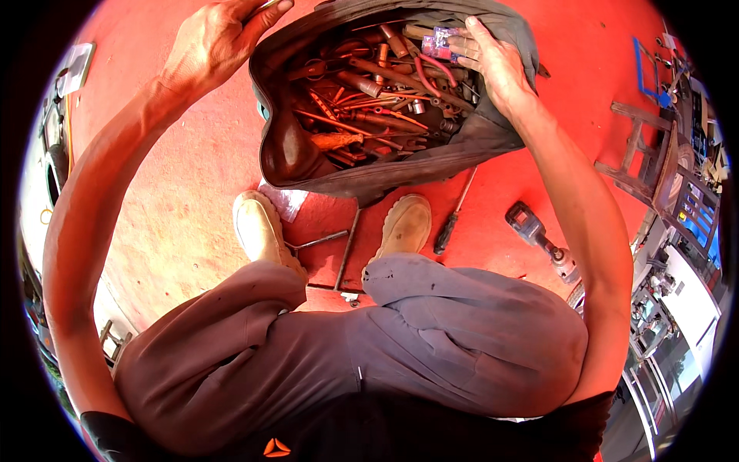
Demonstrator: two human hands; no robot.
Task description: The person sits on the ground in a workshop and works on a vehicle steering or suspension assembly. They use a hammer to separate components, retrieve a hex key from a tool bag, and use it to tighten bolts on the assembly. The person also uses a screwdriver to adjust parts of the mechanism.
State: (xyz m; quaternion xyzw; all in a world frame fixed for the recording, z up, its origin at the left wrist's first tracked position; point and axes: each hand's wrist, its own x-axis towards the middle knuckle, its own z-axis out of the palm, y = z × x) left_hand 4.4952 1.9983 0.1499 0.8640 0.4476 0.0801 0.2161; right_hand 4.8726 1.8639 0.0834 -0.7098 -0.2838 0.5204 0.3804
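A dark fabric tool bag stands on the floor just beyond my feet, its mouth wide. Jumbled inside are many hand tools, among them red-handled pliers, sockets and metal bars. My right hand reaches over the bag's right side, fingers closed on a small blue-and-purple packet above the tools. At the upper left, outside the bag's rim, my left hand is closed. A thin edge of something shows by its thumb, cut off by the top of the picture.
Between my boots and the bag lies a clear plastic wrapper. Bent metal rods rest between my feet. To the right are a screwdriver and a cordless power tool on the red floor. A metal frame stands farther right.
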